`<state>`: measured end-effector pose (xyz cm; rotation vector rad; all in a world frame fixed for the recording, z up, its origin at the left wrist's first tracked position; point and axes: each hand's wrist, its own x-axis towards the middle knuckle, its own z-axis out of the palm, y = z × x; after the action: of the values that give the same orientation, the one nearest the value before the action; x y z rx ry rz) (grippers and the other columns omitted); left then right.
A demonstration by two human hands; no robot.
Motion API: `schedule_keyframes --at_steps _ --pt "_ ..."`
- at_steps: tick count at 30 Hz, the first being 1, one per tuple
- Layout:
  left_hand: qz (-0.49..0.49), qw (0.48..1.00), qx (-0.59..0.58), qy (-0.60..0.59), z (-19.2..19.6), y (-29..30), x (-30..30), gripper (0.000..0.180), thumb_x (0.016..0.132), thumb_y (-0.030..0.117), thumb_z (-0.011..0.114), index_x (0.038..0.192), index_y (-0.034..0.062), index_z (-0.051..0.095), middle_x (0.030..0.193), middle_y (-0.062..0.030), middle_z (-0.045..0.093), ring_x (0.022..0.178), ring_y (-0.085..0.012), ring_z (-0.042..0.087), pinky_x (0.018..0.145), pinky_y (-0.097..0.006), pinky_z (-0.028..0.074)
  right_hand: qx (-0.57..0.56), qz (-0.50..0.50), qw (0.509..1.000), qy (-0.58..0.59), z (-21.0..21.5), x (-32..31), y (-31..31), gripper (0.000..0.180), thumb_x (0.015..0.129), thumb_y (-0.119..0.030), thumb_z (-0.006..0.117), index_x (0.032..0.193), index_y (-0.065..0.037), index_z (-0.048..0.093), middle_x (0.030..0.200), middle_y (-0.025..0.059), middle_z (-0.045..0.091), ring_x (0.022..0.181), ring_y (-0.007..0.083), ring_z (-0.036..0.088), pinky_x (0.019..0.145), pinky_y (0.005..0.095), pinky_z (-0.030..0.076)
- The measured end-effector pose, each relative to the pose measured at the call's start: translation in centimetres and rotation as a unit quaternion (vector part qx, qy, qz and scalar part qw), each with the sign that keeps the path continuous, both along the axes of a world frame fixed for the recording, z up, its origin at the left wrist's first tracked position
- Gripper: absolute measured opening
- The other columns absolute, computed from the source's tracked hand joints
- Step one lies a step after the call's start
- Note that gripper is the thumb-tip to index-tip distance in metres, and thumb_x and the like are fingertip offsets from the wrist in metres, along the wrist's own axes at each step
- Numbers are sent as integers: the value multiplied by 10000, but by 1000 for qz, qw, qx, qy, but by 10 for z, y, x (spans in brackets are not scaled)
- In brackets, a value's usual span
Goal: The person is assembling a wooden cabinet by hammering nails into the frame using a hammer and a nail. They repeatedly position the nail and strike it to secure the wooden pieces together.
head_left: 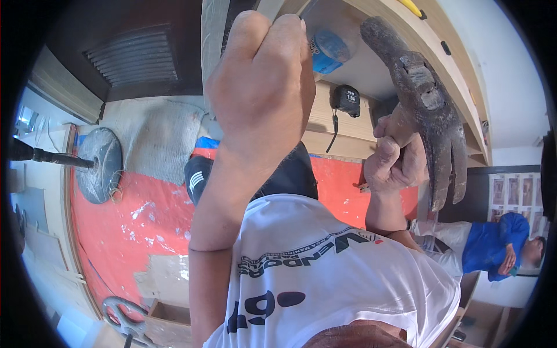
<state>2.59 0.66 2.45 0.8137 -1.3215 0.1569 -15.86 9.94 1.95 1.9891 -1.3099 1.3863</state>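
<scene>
My left hand [255, 75] is raised close to the camera, its fingers curled into a fist against a wooden shelf unit [371, 69]. Anything pinched in its fingertips is hidden. My right hand [394, 156] grips the handle of a rusty claw hammer [426, 104], whose head is lifted beside the shelf with the claw pointing down. A blue tape roll [328, 49] lies on the shelf just right of my left fist. A black tape measure [346, 98] sits between my two hands on a lower board.
Below lies a red floor sheet [127, 226] spattered with white. A round dark base plate with a pole [98, 165] and a grey mat [156, 139] are at left. A person in blue [499, 246] lies at right. A metal fitting [125, 316] is at bottom left.
</scene>
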Motion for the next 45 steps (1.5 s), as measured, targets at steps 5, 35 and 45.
schedule_keyframes --at_steps 5,35,45 --pt "3 999 45 -10 3 5 0 172 778 -21 745 928 44 691 703 -82 544 596 -227 559 543 -323 461 24 -26 999 -6 2 1 0 482 995 -411 570 862 51 579 762 110 628 625 144 570 554 263 464" --pt "-51 998 31 32 1 2 -3 188 738 -21 686 919 -19 633 747 -58 439 572 -181 533 474 -300 449 -50 32 988 144 23 5 -14 280 953 -124 457 1051 111 571 803 161 634 607 176 567 543 297 457" --pt "-52 997 43 26 5 5 -1 53 799 -23 621 792 -16 569 772 -61 461 629 -203 563 466 -306 486 -48 -62 991 111 5 -16 -5 289 990 -180 491 902 67 614 769 155 628 633 177 552 558 317 461"
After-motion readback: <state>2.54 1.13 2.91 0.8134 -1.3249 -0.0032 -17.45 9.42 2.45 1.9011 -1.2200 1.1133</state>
